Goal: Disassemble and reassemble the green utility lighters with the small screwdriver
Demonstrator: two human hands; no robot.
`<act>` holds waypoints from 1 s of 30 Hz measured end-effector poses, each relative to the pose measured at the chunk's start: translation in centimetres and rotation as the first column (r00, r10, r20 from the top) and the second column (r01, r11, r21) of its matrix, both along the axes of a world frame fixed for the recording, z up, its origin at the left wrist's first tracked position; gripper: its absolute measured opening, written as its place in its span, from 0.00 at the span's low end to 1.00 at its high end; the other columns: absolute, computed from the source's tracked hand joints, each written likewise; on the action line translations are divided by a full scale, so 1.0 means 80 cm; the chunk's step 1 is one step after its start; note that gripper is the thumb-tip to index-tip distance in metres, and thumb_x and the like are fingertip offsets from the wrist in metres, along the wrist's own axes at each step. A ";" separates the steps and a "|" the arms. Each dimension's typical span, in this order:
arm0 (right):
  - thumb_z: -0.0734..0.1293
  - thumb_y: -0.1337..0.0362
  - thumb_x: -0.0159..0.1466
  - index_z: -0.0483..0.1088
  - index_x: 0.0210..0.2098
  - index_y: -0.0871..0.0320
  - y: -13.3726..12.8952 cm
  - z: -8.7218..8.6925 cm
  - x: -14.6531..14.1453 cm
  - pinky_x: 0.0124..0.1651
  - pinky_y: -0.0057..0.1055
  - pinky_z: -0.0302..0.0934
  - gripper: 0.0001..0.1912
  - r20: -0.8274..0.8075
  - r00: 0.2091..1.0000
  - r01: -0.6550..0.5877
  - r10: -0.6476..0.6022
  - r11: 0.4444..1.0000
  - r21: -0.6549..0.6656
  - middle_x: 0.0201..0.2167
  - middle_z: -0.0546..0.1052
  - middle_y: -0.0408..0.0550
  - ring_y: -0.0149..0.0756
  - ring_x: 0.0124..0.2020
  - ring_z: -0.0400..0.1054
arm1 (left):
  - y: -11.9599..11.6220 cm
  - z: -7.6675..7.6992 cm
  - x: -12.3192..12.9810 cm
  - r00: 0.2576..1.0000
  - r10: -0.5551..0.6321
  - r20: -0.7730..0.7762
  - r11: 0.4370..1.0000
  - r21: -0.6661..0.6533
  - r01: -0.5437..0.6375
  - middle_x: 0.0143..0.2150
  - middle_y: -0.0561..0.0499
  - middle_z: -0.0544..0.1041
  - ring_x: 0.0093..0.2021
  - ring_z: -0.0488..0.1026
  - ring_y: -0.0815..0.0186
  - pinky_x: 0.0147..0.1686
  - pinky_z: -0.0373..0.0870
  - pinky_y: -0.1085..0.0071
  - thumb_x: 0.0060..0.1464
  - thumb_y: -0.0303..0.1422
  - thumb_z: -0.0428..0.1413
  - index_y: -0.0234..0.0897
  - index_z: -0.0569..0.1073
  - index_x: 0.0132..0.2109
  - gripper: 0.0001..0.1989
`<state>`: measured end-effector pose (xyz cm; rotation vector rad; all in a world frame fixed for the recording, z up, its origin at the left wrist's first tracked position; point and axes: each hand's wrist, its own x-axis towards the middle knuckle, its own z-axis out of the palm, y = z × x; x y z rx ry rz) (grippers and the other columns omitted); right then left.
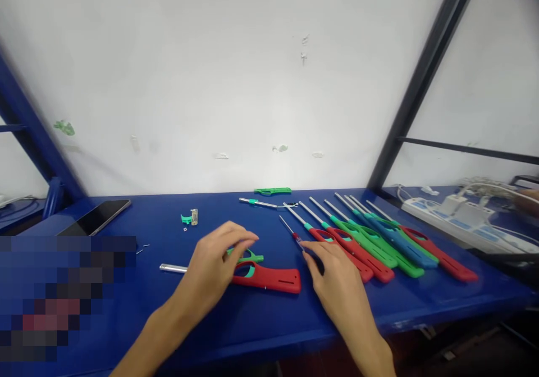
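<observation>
Left hand [221, 253]: over the middle of a red lighter [275, 279], covering part of it. Grip nearly closed, thumb and index tips close together; can't tell if something small sits between them. Other fingers curled.

Right hand [332, 264]: at the handle end of a small screwdriver [296, 237], index and thumb right by it. Grip partly open, with a gap between thumb and index; can't tell if it has a firm hold. Screwdriver shaft points away and to the left.

Red lighter lies across the blue table [236, 337] in front of the person, metal barrel to the left, red handle to the right. Green plastic piece [255, 258] just behind it, partly hidden by the left hand.

To the right: row of lighters [381, 239], red, green and blue, side by side at a slant, barrels pointing away. Right hand overlaps the nearest one in view.

Farther back: metal tube [266, 204] with a teal bit on it, green shell [273, 190] near the wall. Left of those, a teal trigger [186, 218] next to a small clear part [194, 217]. Phone [96, 218] at back left.
</observation>
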<state>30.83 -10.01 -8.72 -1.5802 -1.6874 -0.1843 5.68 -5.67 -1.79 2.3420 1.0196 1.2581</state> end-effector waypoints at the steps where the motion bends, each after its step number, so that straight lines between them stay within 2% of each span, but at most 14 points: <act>1: 0.63 0.66 0.72 0.80 0.47 0.55 -0.001 0.000 -0.001 0.50 0.47 0.73 0.13 -0.002 1.000 0.005 -0.005 1.000 -0.017 0.45 0.84 0.53 0.51 0.47 0.79 | -0.009 -0.005 0.007 1.000 -0.030 -0.001 0.999 -0.021 0.030 0.40 0.52 0.82 0.37 0.78 0.68 0.30 0.72 0.77 0.68 0.32 0.53 0.44 0.83 0.42 0.12; 3: 0.64 0.65 0.72 0.80 0.48 0.55 -0.002 0.002 -0.004 0.51 0.48 0.73 0.12 0.020 1.000 0.021 -0.021 0.999 -0.028 0.46 0.83 0.54 0.52 0.48 0.79 | -0.025 -0.015 0.018 0.998 -0.068 0.015 0.996 -0.061 0.069 0.39 0.54 0.82 0.35 0.78 0.70 0.30 0.71 0.78 0.68 0.31 0.53 0.45 0.83 0.41 0.12; 7: 0.65 0.64 0.72 0.75 0.62 0.53 0.000 0.003 -0.007 0.62 0.57 0.66 0.20 0.163 0.985 -0.037 0.049 0.997 -0.074 0.61 0.78 0.56 0.59 0.62 0.72 | -0.040 -0.027 0.027 0.993 -0.016 0.120 0.977 -0.207 0.040 0.35 0.56 0.80 0.31 0.75 0.70 0.28 0.70 0.78 0.66 0.33 0.57 0.47 0.82 0.44 0.08; 9: 0.65 0.65 0.73 0.77 0.59 0.53 0.001 0.002 -0.006 0.64 0.56 0.65 0.18 0.163 0.982 -0.082 0.100 0.990 -0.116 0.61 0.79 0.54 0.57 0.62 0.73 | -0.042 -0.030 0.028 0.988 0.035 0.151 0.965 -0.262 0.006 0.33 0.57 0.79 0.31 0.73 0.70 0.29 0.69 0.78 0.65 0.35 0.59 0.47 0.81 0.42 0.05; 13: 0.65 0.64 0.72 0.81 0.48 0.54 -0.001 0.002 -0.003 0.55 0.48 0.72 0.12 0.032 0.998 -0.053 0.056 0.994 -0.091 0.49 0.85 0.51 0.52 0.51 0.80 | -0.045 -0.032 0.028 0.985 0.056 0.166 0.950 -0.314 -0.001 0.34 0.57 0.79 0.32 0.73 0.69 0.29 0.68 0.76 0.65 0.35 0.59 0.46 0.80 0.38 0.07; 16: 0.64 0.63 0.72 0.80 0.48 0.55 -0.006 0.005 -0.003 0.50 0.45 0.74 0.13 -0.046 0.999 -0.029 0.027 0.999 -0.027 0.45 0.86 0.50 0.50 0.47 0.82 | -0.046 -0.032 0.027 0.980 0.058 0.189 0.945 -0.327 0.007 0.36 0.57 0.80 0.33 0.74 0.69 0.31 0.68 0.76 0.65 0.35 0.58 0.47 0.81 0.38 0.07; 19: 0.63 0.58 0.73 0.79 0.49 0.52 -0.012 0.011 -0.005 0.47 0.43 0.73 0.14 -0.143 0.990 0.024 -0.017 0.999 0.049 0.46 0.85 0.48 0.47 0.44 0.82 | -0.046 -0.032 0.027 0.972 0.072 0.223 0.945 -0.326 0.005 0.37 0.57 0.81 0.35 0.75 0.68 0.32 0.69 0.76 0.65 0.36 0.58 0.47 0.81 0.38 0.08; 24: 0.66 0.50 0.72 0.77 0.50 0.50 -0.018 0.023 -0.006 0.46 0.39 0.74 0.15 -0.485 0.873 0.111 -0.046 0.988 0.108 0.45 0.84 0.48 0.42 0.42 0.80 | -0.047 -0.034 0.026 0.956 0.096 0.278 0.949 -0.316 -0.003 0.39 0.55 0.81 0.36 0.77 0.67 0.30 0.70 0.75 0.67 0.37 0.57 0.47 0.82 0.40 0.08; 27: 0.67 0.48 0.70 0.76 0.48 0.53 -0.018 0.029 -0.004 0.44 0.37 0.73 0.17 -0.579 0.815 0.136 -0.027 0.980 0.145 0.43 0.83 0.50 0.42 0.41 0.79 | -0.048 -0.039 0.023 0.938 0.110 0.329 0.955 -0.296 -0.008 0.42 0.55 0.81 0.34 0.76 0.69 0.27 0.70 0.76 0.68 0.36 0.57 0.48 0.82 0.43 0.08; 30: 0.68 0.48 0.69 0.75 0.46 0.54 -0.018 0.032 0.001 0.40 0.34 0.72 0.17 -0.631 0.776 0.112 0.013 0.981 0.157 0.40 0.82 0.49 0.39 0.37 0.77 | -0.051 -0.041 0.021 0.921 0.129 0.368 0.966 -0.255 -0.034 0.44 0.54 0.80 0.38 0.78 0.68 0.33 0.76 0.76 0.68 0.35 0.57 0.49 0.81 0.45 0.08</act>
